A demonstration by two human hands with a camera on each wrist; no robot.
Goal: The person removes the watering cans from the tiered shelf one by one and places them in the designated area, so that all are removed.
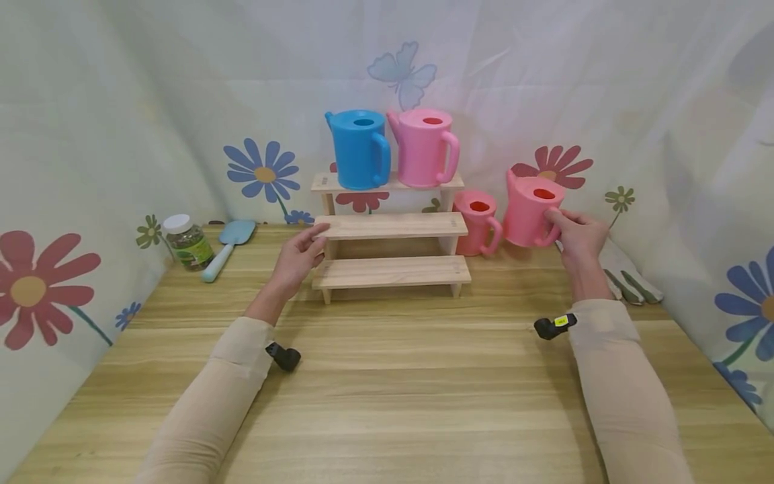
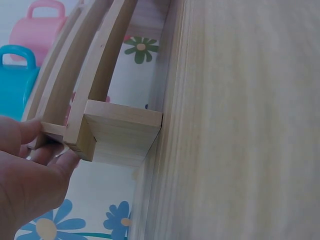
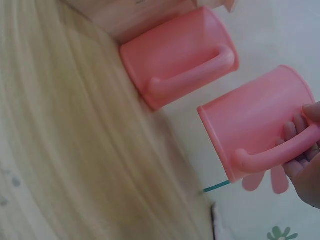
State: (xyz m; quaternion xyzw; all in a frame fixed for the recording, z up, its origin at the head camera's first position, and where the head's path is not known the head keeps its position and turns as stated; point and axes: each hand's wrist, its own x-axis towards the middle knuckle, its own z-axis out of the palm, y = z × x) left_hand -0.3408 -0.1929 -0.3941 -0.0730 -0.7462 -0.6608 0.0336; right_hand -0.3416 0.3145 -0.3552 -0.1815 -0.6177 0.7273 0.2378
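My right hand [image 1: 582, 238] grips the handle of a coral-pink watering can [image 1: 525, 212], lifted off the table. A second coral-pink watering can [image 3: 175, 60] stands on the table beside the right end of a three-step wooden stand [image 1: 390, 226]. My left hand [image 1: 297, 261] pinches the left end of the stand's middle step, thumb on top and fingers beneath, as the left wrist view shows. Side by side on the top step are a blue watering can [image 1: 355, 151] and a light pink watering can [image 1: 421, 151], both with handles to the right.
At the back left are a white-lidded jar [image 1: 189, 243] and a pale blue hand shovel [image 1: 228, 249]. Gloves [image 1: 629, 275] lie at the right behind my right wrist. A flower-printed curtain [image 1: 387, 40] surrounds the wooden table [image 1: 387, 396].
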